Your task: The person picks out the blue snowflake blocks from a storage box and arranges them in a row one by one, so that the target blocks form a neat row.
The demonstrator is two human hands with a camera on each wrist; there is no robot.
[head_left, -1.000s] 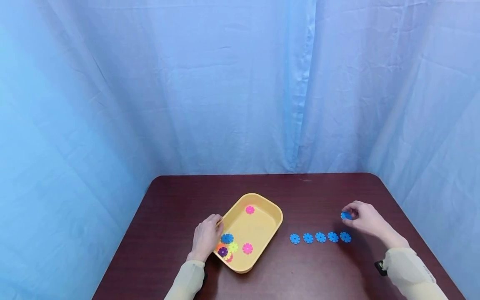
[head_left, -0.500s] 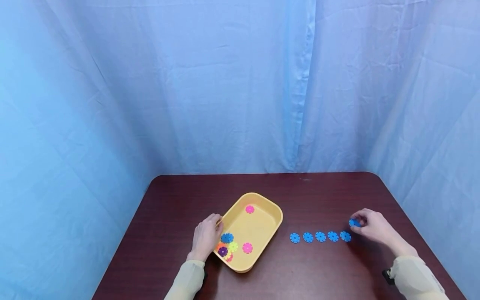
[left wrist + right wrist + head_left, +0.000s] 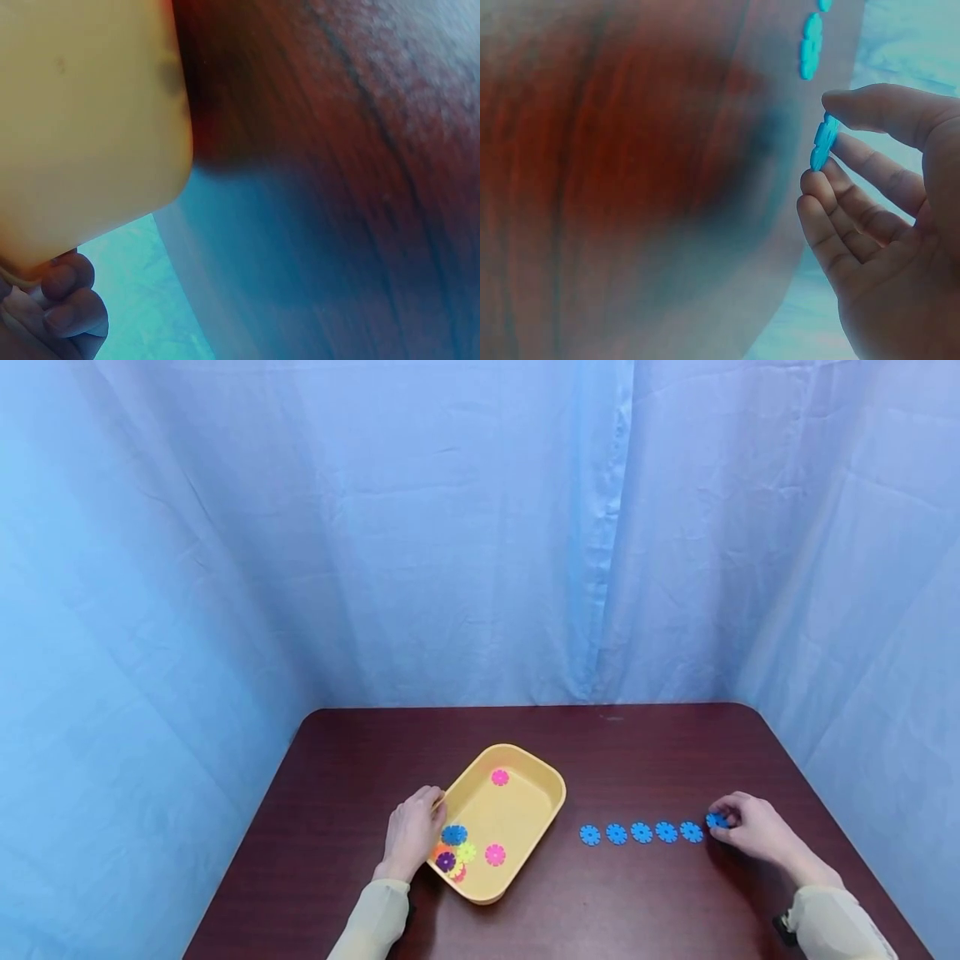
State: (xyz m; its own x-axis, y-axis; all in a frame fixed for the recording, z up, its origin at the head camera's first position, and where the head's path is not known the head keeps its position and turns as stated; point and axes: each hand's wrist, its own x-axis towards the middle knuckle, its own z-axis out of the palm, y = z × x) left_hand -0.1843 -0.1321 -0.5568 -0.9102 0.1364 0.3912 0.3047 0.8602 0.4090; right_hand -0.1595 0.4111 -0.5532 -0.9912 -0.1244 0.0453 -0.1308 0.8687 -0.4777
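My right hand [image 3: 753, 828] pinches a blue notched disc [image 3: 717, 820] between thumb and fingers, just right of a row of several like blue discs [image 3: 641, 832] on the table. In the right wrist view the held disc [image 3: 823, 141] stands edge-on between the thumb and fingertips. The left hand [image 3: 411, 833] grips the left rim of a yellow tray [image 3: 557, 789], which looks tilted. Curled fingers [image 3: 73, 300] show beside the tray's wall [image 3: 90, 127] in the left wrist view. Inside lie a blue disc [image 3: 453, 835], a purple disc [image 3: 446, 862], pink discs [image 3: 495, 855] and yellow ones.
The dark reddish-brown table [image 3: 600, 910] has rounded far corners. Light blue curtains [image 3: 465, 543] hang behind it and along both sides. An orange disc is partly covered by others at the tray's left end.
My right hand has come nearer and slightly right with the blue disc, down to the right end of the row. The left hand and the tray have stayed put.
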